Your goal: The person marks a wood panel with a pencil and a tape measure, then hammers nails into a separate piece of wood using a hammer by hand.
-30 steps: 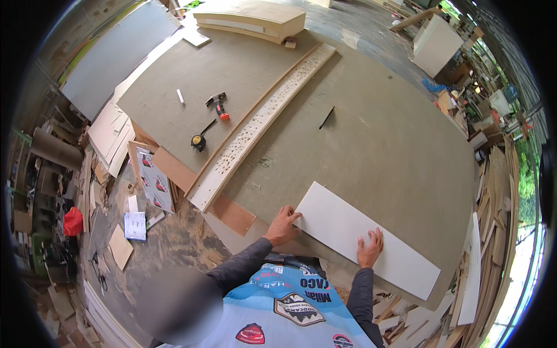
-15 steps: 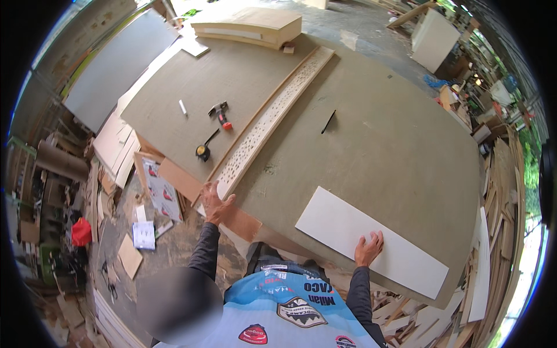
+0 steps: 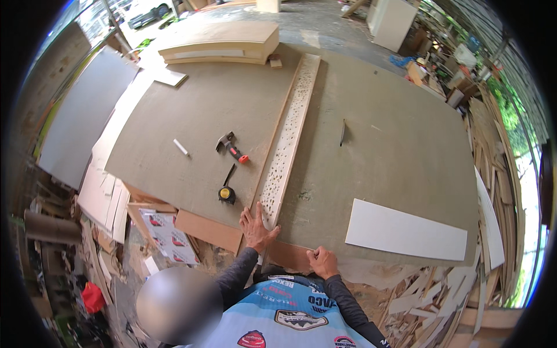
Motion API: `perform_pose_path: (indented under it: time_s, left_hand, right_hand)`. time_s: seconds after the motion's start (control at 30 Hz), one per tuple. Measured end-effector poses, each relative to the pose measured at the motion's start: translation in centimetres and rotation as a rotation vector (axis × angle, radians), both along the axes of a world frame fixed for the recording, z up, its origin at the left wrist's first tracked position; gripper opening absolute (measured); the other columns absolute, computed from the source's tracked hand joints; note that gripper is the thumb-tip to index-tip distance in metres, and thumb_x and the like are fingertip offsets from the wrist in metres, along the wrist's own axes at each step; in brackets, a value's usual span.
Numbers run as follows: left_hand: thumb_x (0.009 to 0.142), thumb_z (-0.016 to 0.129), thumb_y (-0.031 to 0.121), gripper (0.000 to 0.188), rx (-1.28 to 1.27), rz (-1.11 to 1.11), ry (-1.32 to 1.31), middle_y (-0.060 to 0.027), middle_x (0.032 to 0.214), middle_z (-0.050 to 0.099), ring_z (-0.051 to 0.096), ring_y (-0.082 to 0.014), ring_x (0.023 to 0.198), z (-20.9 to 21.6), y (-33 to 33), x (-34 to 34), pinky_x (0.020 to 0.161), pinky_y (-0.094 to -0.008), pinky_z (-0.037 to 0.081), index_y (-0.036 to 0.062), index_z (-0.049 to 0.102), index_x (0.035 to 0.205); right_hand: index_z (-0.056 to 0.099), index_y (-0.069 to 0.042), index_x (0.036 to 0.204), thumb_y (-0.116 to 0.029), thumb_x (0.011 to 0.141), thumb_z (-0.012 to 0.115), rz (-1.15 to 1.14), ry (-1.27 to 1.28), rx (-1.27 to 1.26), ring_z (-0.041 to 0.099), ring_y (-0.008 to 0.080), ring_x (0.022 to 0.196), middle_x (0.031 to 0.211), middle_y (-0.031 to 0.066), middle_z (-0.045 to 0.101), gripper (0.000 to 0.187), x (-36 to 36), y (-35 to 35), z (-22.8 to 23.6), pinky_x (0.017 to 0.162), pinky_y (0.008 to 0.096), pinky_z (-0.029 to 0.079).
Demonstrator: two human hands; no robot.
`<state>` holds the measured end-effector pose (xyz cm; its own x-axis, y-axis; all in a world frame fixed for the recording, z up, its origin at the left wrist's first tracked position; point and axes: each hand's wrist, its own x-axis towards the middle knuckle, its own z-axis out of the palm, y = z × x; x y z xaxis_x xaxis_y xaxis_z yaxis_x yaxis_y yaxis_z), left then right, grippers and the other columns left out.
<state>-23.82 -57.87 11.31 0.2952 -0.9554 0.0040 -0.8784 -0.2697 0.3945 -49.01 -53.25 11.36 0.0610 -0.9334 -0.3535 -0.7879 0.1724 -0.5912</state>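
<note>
A long, narrow pale wooden board, its face covered with small dark pits or holes and a raised strip along its left side, lies lengthwise across the table. My left hand is spread open over its near end, fingers touching the board and its left strip. At the table's near edge, right of that end, my right hand has its fingers curled in, and nothing shows in them. A flat white panel rests on the table farther right, apart from my right hand.
Left of the board lie a claw hammer, a tape measure and a white marker-like stick. A thin dark pen-like stick lies to its right. A curved wooden box stands at the far edge. Wood offcuts cover the floor at right.
My right hand has left the white panel and moved left to the table's near edge, its fingers curling. My left hand stays at the board's near end. The whole view has shifted.
</note>
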Motion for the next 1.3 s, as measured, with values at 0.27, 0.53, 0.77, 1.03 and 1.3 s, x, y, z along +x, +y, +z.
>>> perform_pose_path:
  time_s: [0.27,0.53,0.77,1.03,1.3]
  left_hand:
    - [0.066,0.076,0.045,0.104,0.043,-0.02,0.093,-0.0345,0.14,0.028,0.025,-0.0469,0.134,0.9,-0.4,0.5,0.111,-0.0543,0.018,0.007,0.027,0.15]
    - [0.065,0.077,0.044,0.104,0.011,-0.021,0.129,-0.0346,0.14,0.029,0.025,-0.0462,0.133,1.0,-0.3,1.0,0.111,-0.0537,0.019,0.0058,0.028,0.149]
    - [0.065,0.077,0.043,0.104,0.003,-0.019,0.134,-0.0348,0.138,0.031,0.027,-0.0454,0.132,1.2,-0.4,0.9,0.11,-0.0537,0.02,0.0059,0.029,0.148]
    - [0.064,0.077,0.043,0.102,-0.001,-0.015,0.116,-0.0331,0.137,0.032,0.028,-0.045,0.131,1.4,-0.4,0.7,0.109,-0.0539,0.021,0.0051,0.031,0.147]
    - [0.064,0.078,0.045,0.103,-0.002,-0.025,0.12,-0.0313,0.138,0.032,0.028,-0.0445,0.132,0.9,-0.3,1.1,0.109,-0.0536,0.021,0.0057,0.032,0.147]
  right_hand:
    - [0.068,0.0,0.068,-0.046,0.08,0.071,-0.207,0.063,0.015,0.067,0.026,0.059,0.063,0.0148,0.067,0.048,1.1,0.6,-1.3,0.058,0.0377,0.052]
    - [0.067,0.003,0.07,-0.041,0.079,0.075,-0.223,-0.056,0.013,0.063,0.0181,0.055,0.06,0.0113,0.065,0.046,1.2,1.0,-2.9,0.055,0.0329,0.048]
    - [0.064,0.004,0.069,-0.045,0.077,0.076,-0.229,-0.074,-0.04,0.059,0.0183,0.056,0.06,0.0117,0.062,0.051,1.3,1.2,-2.6,0.055,0.0349,0.046]
    - [0.063,0.004,0.072,-0.048,0.075,0.075,-0.249,-0.067,-0.019,0.061,0.0286,0.062,0.065,0.0169,0.062,0.053,1.4,1.2,-1.8,0.059,0.0393,0.048]
    - [0.06,0.003,0.066,-0.042,0.074,0.079,-0.23,-0.139,-0.115,0.052,0.0166,0.051,0.055,0.0097,0.056,0.049,1.5,1.3,-0.3,0.049,0.034,0.042]
